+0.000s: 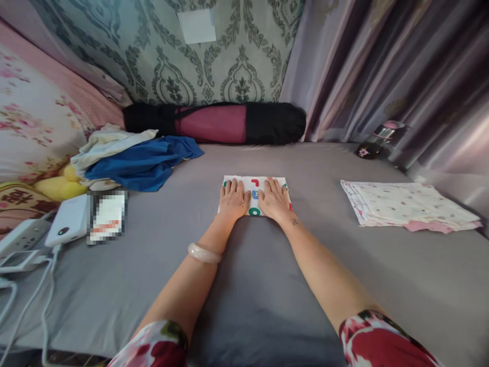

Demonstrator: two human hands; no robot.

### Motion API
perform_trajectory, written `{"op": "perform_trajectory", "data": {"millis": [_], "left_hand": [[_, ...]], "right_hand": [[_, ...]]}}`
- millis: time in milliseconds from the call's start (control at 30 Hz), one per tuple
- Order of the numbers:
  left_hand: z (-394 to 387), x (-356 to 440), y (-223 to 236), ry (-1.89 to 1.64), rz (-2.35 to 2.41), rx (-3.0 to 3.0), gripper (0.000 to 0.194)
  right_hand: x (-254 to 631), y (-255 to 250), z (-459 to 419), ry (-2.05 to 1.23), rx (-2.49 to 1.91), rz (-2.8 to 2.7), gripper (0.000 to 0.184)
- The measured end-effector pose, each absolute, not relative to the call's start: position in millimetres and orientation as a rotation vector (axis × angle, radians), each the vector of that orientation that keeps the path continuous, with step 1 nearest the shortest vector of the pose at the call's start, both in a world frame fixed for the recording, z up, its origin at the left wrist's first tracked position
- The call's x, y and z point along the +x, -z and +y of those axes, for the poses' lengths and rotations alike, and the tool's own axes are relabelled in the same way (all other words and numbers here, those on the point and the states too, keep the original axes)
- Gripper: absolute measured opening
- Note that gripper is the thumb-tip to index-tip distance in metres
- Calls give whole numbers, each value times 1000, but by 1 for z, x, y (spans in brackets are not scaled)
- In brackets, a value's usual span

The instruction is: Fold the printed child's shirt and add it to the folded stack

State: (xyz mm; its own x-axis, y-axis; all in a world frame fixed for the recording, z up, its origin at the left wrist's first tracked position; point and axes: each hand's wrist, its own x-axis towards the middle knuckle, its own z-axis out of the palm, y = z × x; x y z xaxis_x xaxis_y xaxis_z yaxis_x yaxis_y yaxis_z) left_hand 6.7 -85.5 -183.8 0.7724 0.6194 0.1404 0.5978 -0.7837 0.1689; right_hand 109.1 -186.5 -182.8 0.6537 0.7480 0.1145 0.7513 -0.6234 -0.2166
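Note:
A folded white cloth with coloured letter-like shapes (254, 198) lies flat on the grey sheet in front of me. Flat on its left half rests my left hand (234, 198), fingers spread and pointing away. My right hand (273, 198) presses the right half in the same way, its fingers also stretched out. Both thumbs point toward each other, with a strip of the print showing between them. The parts of the cloth under my palms are hidden.
On the right lies a stack of folded patterned cloths (405, 204), with a dark bottle (376, 142) behind it. A black and pink roll bag (214, 123) lines the back. Blue clothing (141, 160), a white power bank (71, 219) and a power strip (25, 237) with cables occupy the left.

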Motion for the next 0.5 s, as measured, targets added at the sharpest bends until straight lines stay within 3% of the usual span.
{"op": "perform_trajectory", "data": {"millis": [300,500], "left_hand": [[-67,3,179,-240,1074,2755,55],[-61,3,178,-410,1052,2795,57]], "right_hand": [[126,178,-193,-90,-2682,-1073,57],[132,172,-196,-1,-2656,-1086,57]]}}
